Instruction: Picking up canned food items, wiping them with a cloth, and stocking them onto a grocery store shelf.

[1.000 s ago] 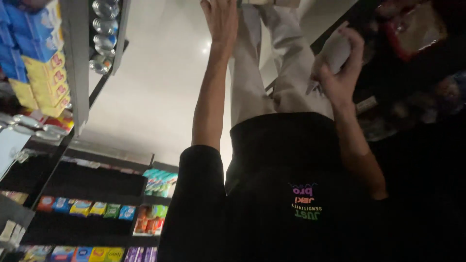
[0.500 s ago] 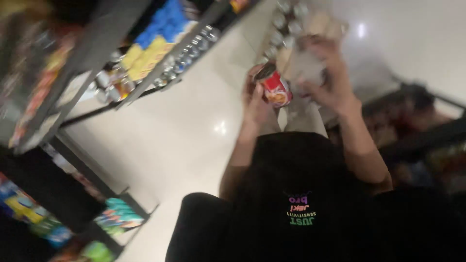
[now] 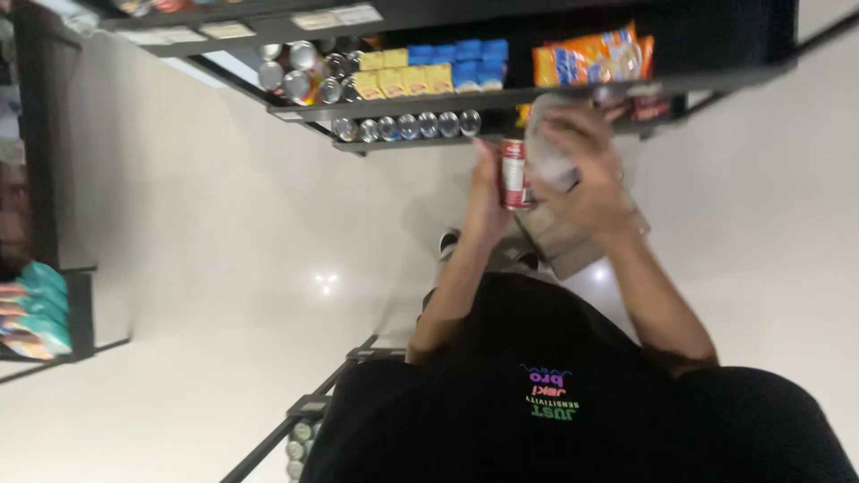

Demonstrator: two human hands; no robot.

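My left hand [image 3: 488,192] is closed around a small red can [image 3: 513,174], held upright out in front of my body. My right hand [image 3: 586,170] is right beside it, fingers wrapped over a pale grey pouch or bag [image 3: 544,148] that touches the can. The pouch is blurred and largely covered by my fingers. Both hands are raised in front of a dark shelf [image 3: 501,97]. My black shirt [image 3: 555,420] fills the bottom of the view.
The shelf carries yellow boxes [image 3: 403,82], blue boxes [image 3: 456,52], orange packets [image 3: 586,55] and a row of silver cans [image 3: 407,126]. Another rack with teal packets [image 3: 36,309] stands at the left. More cans [image 3: 300,438] sit low beside me on the pale glossy floor [image 3: 224,250].
The view has swung round, so the shelf of boxes and cans now lies ahead. My two hands have stayed together with the red can and the pouch, moving slightly forward toward the shelf.
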